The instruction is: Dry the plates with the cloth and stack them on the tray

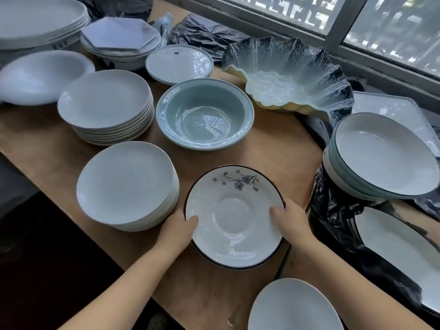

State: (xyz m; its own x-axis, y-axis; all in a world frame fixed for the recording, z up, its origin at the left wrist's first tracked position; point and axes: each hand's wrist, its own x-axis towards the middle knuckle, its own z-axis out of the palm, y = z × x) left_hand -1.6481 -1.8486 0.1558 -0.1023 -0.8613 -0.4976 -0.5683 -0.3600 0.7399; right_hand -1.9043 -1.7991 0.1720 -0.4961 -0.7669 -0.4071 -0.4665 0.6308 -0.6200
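Wooden table (273, 148) under a window, crowded with crockery. Largest piece: ruffled shell-shaped dish (285, 75), dark rim fading to pale centre, nothing in it. Just left of it, celadon basin (204, 114), glossy inside, holding only reflections. Right side: stack of teal-rimmed bowls (381, 158) resting on black plastic sheeting (338, 210), top bowl bare. Left of centre, 2 stacks of plain white plates: far stack (107, 106), near stack (128, 186). Near edge, centre: blossom plate (234, 215), white with a dark rim and a painted grey branch at its far side, well bare; whether it rests on the table or is lifted off it cannot be told. Left hand (178, 227) grips its left rim, thumb lying over the inner face, other fingers hidden beneath. Right hand (289, 216) grips the right rim likewise, thumb on top, fingers curled under. Both forearms reach in from the bottom edge.
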